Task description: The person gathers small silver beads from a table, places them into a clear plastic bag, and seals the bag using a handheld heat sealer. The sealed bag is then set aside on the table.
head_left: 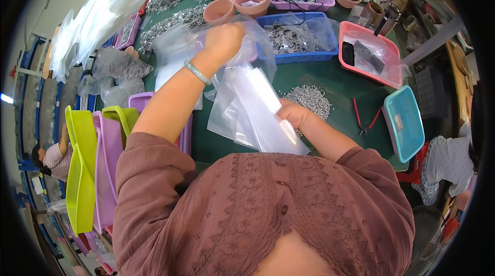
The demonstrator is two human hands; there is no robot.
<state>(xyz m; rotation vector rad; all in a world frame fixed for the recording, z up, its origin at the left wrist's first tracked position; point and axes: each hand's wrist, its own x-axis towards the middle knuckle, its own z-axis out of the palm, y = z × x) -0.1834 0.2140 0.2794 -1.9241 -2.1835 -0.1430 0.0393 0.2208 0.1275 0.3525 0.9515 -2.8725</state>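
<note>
The right hand (296, 115) is grasping clear plastic bags (247, 106) over the green counter (356, 93) — their long axis slanting upper left to lower right, fingers clasping the right edge. Beyond them, the left hand (225, 41) is hovering, fingers curled — on what, I cannot tell.

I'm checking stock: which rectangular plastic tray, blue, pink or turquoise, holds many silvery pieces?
The blue tray; the pink tray and turquoise tray show no such heap.

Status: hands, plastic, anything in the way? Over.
Left hand curled at clear plastic film, fingertips hidden. Right hand gripping flat, glossy translucent plastic sheets. Small silvery pieces heaped beside it, possibly obstructing.
</note>
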